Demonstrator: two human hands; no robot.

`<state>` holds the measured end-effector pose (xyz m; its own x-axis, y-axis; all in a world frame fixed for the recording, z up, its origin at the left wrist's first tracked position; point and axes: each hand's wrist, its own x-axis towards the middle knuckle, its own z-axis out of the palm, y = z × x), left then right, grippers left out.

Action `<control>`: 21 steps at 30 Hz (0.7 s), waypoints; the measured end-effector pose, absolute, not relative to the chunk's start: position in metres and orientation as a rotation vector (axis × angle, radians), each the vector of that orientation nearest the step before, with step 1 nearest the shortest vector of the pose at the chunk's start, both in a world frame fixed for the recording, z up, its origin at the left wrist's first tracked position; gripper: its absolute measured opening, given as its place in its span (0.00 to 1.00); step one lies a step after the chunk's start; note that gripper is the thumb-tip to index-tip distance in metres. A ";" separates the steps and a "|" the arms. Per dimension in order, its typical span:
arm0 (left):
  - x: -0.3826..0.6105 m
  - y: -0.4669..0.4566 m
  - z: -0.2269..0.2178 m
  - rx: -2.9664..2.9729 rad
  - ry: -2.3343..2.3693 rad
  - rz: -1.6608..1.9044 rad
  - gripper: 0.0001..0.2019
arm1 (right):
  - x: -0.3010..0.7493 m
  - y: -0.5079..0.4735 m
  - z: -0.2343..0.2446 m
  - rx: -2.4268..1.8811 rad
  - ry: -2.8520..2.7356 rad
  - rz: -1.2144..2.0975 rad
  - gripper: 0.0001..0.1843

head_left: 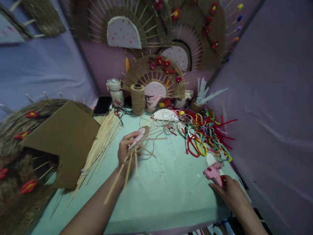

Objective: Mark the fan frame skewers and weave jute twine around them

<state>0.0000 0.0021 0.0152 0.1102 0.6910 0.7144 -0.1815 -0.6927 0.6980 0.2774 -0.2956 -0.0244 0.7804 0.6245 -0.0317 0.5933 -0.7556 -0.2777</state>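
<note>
My left hand (127, 150) grips a small half-round fan frame (137, 138), its centre covered in pink-dotted white material, with thin wooden sticks fanning out from its edge. Twine trails from the piece toward the back of the table. Off to the right, my right hand (228, 189) has its fingers around the handle of a pink hot glue gun (214, 173), near the table's right edge. Just behind the glue gun lies a white piece (210, 159). Red-handled scissors (193, 147) and a yellow-handled pair (202, 148) rest between the two hands, farther back.
Bundled wooden sticks (104, 137) and brown cardboard (66, 137) lie left. A twine spool (138, 99), a lidded jar (115, 93) and a phone (102, 105) stand or lie at the back. Coloured pipe cleaners (212, 127) heap right, before a pot of glue sticks (199, 101). Decorated fans (129, 70) line the wall.
</note>
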 end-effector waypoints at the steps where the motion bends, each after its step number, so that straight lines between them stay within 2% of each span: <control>1: -0.003 0.004 0.014 1.813 0.425 1.673 0.12 | 0.279 -0.296 -0.024 -2.712 -0.932 0.206 0.25; 5: -0.011 0.009 0.009 2.014 0.303 1.675 0.13 | 0.277 -0.301 -0.004 -2.656 -0.855 0.359 0.25; 11: -0.014 0.007 0.010 2.070 0.249 1.685 0.18 | 0.261 -0.297 0.035 -2.342 -0.691 0.468 0.28; 15: -0.014 0.007 0.012 2.062 0.258 1.707 0.17 | 0.255 -0.260 0.037 -1.906 -0.580 0.567 0.28; 21: -0.014 0.008 0.010 1.986 0.302 1.737 0.15 | 0.197 -0.202 0.040 -1.544 -0.543 0.630 0.23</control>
